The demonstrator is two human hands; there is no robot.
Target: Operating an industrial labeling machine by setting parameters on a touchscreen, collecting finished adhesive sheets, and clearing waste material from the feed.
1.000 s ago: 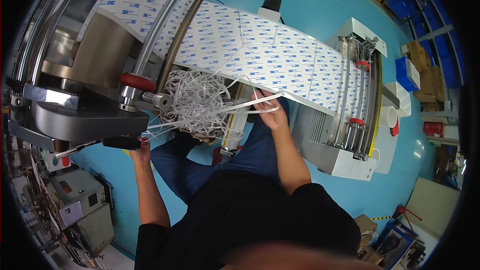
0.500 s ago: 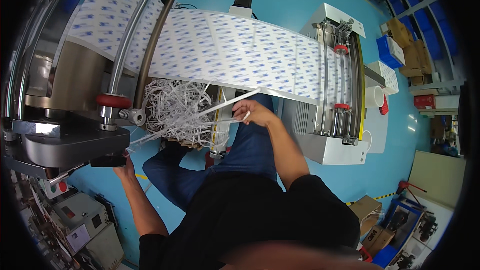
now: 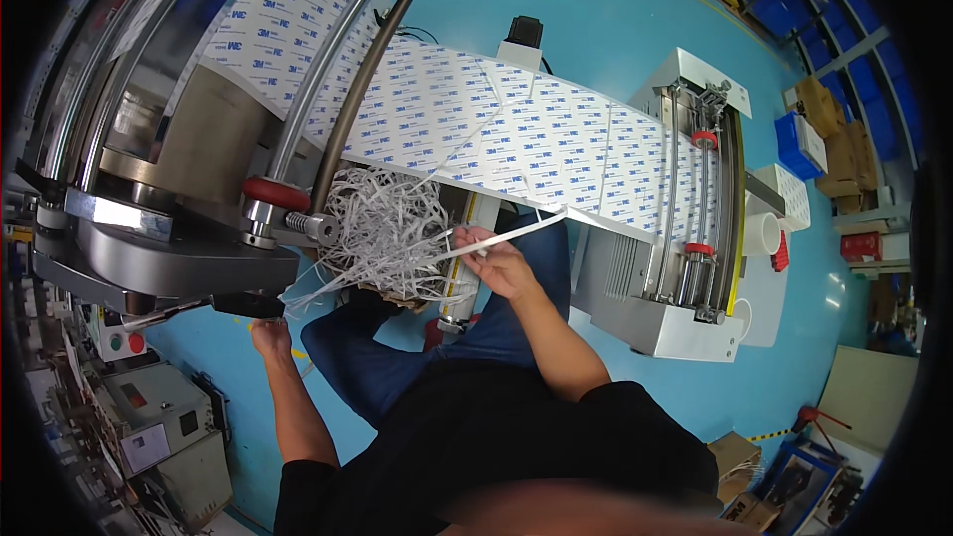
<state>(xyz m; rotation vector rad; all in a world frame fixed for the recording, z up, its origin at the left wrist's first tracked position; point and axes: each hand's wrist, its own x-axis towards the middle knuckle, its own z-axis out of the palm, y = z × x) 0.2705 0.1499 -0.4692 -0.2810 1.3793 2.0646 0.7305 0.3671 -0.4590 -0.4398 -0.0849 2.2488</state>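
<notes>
A long, thin white strip of trimmed liner paper (image 3: 516,233) runs from the near edge of the wide white printed web of sheet material (image 3: 516,134) down into the right hand (image 3: 501,263), whose fingers are pinched shut on it just below that edge. The strip's other end trails off toward the tangled heap of white paper trimmings (image 3: 387,228) that hangs under the web, beside the red-capped steel roller end (image 3: 278,201) of the grey machine frame (image 3: 159,263).

The left hand (image 3: 266,333) is raised under that frame, at a dark part on its underside; it looks closed on something there, but the frame's shadow hides the fingers, so I cannot tell what it grips, if anything.

To my eye the step in hand is pulling the edge trim clear of the moving sheet and leading it toward the waste heap. The next move would call for a steady, even draw along the line of the web, since a sideways jerk could snap so narrow a strip or tear into the sheet itself, and the loose tangle sits near enough to the roller to be caught.

Further off, the web passes through a white box-shaped cutting unit with 2 red-collared rails (image 3: 685,218), standing on the blue painted floor (image 3: 596,30).
</notes>
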